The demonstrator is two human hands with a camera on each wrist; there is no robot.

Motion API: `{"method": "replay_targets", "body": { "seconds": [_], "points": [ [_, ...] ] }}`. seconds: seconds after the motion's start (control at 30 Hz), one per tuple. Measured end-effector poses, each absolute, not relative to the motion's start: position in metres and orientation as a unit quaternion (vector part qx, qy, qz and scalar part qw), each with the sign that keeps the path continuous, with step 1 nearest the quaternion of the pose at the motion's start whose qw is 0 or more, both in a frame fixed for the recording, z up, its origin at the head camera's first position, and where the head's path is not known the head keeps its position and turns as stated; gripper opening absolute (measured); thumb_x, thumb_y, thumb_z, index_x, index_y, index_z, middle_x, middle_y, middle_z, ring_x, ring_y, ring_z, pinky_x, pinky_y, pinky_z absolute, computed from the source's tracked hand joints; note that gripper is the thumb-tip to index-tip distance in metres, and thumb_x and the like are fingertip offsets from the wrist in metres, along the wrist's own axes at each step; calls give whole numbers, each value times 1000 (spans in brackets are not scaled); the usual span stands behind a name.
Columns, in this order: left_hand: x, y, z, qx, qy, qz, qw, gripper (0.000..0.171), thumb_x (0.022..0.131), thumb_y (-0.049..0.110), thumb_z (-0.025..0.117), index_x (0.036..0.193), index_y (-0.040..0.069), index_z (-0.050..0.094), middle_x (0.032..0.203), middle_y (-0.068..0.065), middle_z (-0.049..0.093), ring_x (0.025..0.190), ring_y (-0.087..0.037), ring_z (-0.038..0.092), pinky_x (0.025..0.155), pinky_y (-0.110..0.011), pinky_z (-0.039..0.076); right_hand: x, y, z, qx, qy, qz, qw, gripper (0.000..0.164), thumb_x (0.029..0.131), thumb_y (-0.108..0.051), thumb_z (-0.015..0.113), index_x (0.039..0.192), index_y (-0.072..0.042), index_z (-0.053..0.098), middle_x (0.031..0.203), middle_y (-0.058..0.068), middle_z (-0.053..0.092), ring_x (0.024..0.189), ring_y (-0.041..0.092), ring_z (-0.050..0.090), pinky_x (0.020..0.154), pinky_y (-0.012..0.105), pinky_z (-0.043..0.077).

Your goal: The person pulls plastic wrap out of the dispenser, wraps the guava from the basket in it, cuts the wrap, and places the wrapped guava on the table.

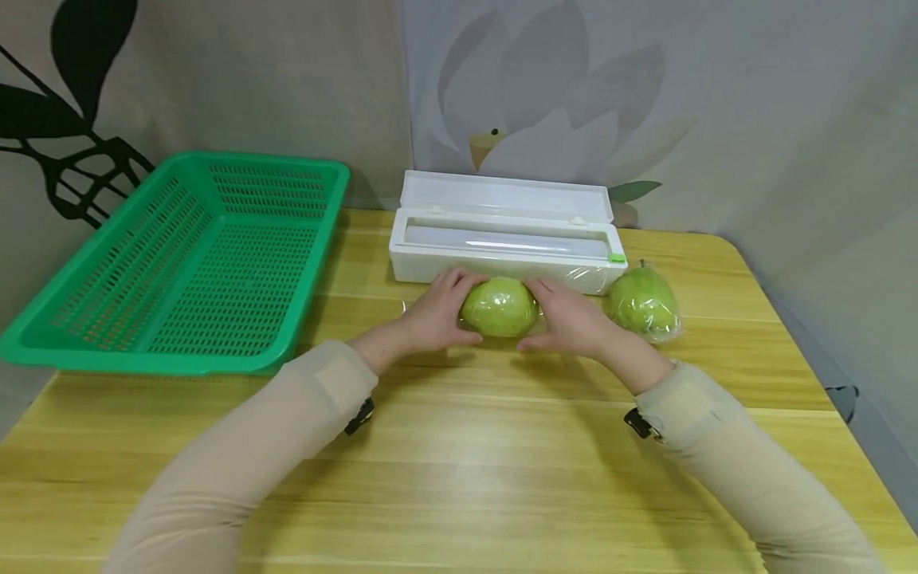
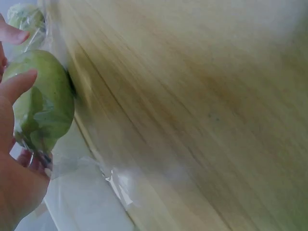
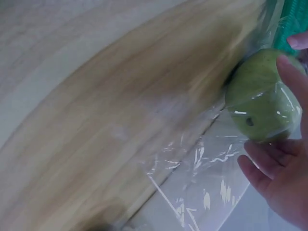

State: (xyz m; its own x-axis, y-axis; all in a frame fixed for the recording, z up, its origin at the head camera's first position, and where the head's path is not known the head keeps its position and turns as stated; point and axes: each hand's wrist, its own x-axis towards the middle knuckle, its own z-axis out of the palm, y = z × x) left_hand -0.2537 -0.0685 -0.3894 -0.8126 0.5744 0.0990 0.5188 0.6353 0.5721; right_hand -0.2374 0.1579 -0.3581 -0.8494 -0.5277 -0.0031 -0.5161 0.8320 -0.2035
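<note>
A green pear (image 1: pixel 499 308) with clear plastic wrap over it is held between both hands, just in front of the white wrap box. My left hand (image 1: pixel 439 312) grips its left side, thumb at the near edge and fingers at the far edge. On the other side, my right hand (image 1: pixel 566 317) grips it the same way. In the right wrist view, loose cling film (image 3: pixel 192 178) spreads out from the pear (image 3: pixel 262 98). A second green pear (image 1: pixel 642 301), with its stem up and film bunched around it, rests to the right of my right hand.
Behind the hands, a white cling film box (image 1: pixel 502 267) stands with its lid raised and a film roll (image 1: pixel 502 241) inside. A green slotted plastic basket (image 1: pixel 237 275) sits at the left on the wooden table (image 1: pixel 473 470). A patterned cloth (image 1: pixel 774 119) hangs behind.
</note>
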Motion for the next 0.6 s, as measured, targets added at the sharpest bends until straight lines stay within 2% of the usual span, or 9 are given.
{"method": "replay_targets", "body": {
  "seconds": [0.37, 0.6],
  "points": [
    [-259, -68, -392, 292, 906, 305, 37, 77, 77, 18, 76, 141, 12, 34, 136, -12, 39, 128, -28, 37, 111, -45, 32, -244, 157, -362, -261, 955, -140, 15, 77, 72, -25, 80, 132, 3, 42, 129, 18, 53, 122, 33, 49, 104, 46, 40],
    [-264, -70, -392, 292, 904, 309, 41, 77, 78, 23, 76, 142, 12, 34, 137, -13, 40, 129, -29, 38, 111, -46, 32, -248, 157, -361, -254, 953, -165, 30, 77, 72, -21, 80, 134, 4, 41, 131, 21, 51, 123, 35, 48, 105, 47, 39]
  ]
}}
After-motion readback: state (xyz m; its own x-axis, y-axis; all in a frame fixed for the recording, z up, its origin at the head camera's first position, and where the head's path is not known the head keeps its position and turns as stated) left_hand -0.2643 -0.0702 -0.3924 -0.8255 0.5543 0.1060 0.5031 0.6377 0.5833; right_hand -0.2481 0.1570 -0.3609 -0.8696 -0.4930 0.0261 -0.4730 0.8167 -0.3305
